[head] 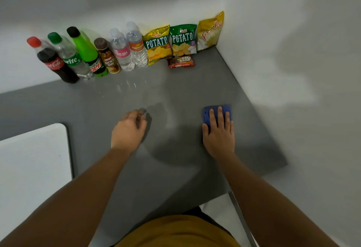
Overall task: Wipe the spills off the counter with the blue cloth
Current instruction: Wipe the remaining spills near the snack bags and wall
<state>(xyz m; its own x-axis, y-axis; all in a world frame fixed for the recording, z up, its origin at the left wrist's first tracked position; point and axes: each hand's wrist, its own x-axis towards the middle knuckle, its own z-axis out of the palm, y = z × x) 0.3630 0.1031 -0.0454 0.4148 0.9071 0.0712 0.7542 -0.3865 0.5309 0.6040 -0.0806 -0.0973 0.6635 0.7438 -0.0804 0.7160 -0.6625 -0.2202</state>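
Observation:
A folded blue cloth (207, 112) lies on the grey counter (175, 158) toward its right side. My right hand (218, 131) presses flat on top of it, fingers spread over the fabric. My left hand (129, 129) rests on the counter's middle with fingers loosely curled and nothing in it. A faint wet sheen (134, 85) shows on the counter in front of the bottles, beyond both hands.
Several drink bottles (88, 55) stand in a row along the back wall. Beside them lean chip bags (182, 39) and a yellow snack bag (210, 31), with a chocolate bar pack (181, 62) lying flat. A white board (33, 160) sits at the left. Walls close the back and right.

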